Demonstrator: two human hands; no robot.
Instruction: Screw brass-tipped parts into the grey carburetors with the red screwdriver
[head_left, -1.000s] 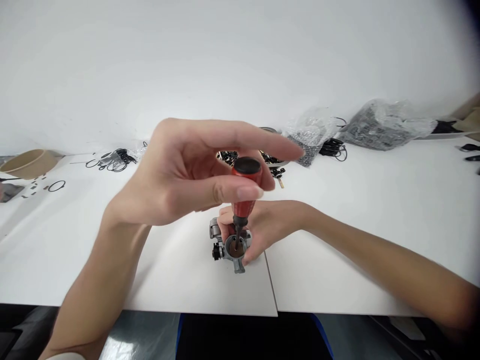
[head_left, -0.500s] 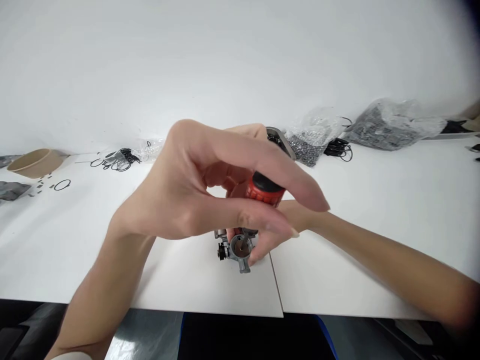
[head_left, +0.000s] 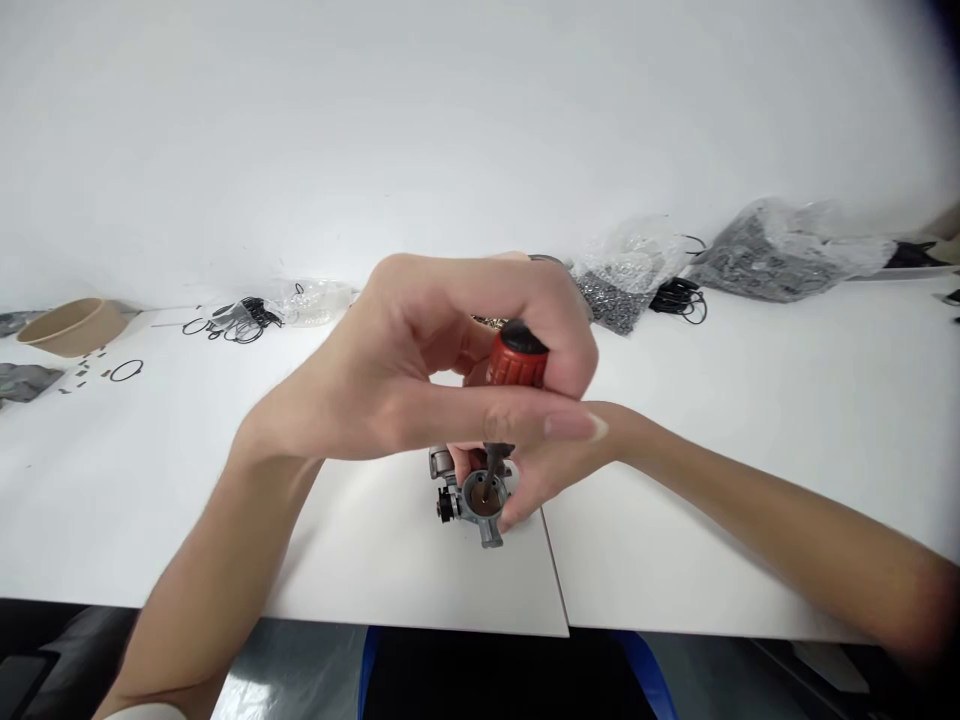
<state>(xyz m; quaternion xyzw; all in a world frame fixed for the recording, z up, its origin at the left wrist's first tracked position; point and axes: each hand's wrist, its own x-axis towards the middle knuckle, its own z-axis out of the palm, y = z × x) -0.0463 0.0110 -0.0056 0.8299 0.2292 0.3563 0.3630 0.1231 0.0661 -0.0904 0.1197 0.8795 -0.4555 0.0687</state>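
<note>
Red screwdriver [head_left: 514, 362] handle with black cap, grey metal part [head_left: 480, 497] with black knob, white table [head_left: 750, 400], tan bowl [head_left: 73, 326], black rings [head_left: 232, 318], clear bags [head_left: 780, 250] of dark grey bits

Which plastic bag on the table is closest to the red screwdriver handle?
The crinkled clear bag of small dark parts, just right of the red handle; the bigger grey-filled bag lies farther right.

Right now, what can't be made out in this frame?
Head view:
- Tip of the screwdriver: too small, sunk in the metal part.
- Its handle: mostly covered by the left hand.
- Grip of the right hand on the part: behind the left hand.
- Contents of the plastic bag: blurred, far back.
</note>
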